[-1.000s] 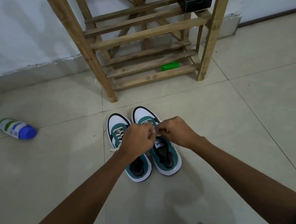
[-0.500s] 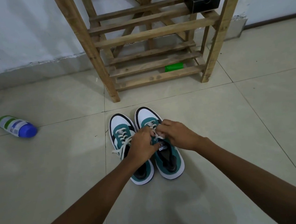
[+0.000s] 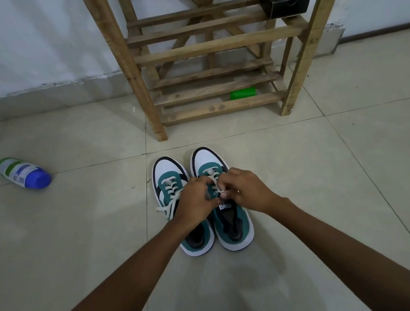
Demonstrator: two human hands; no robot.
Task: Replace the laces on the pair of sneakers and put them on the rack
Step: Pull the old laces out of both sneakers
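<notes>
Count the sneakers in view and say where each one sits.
2. The left sneaker and the right sneaker stand side by side on the floor, before the rack.

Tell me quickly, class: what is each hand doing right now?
Left hand: fingers curled, pinching the lace of the right-hand sneaker.
Right hand: fingers curled, pinching the same lace.
</notes>
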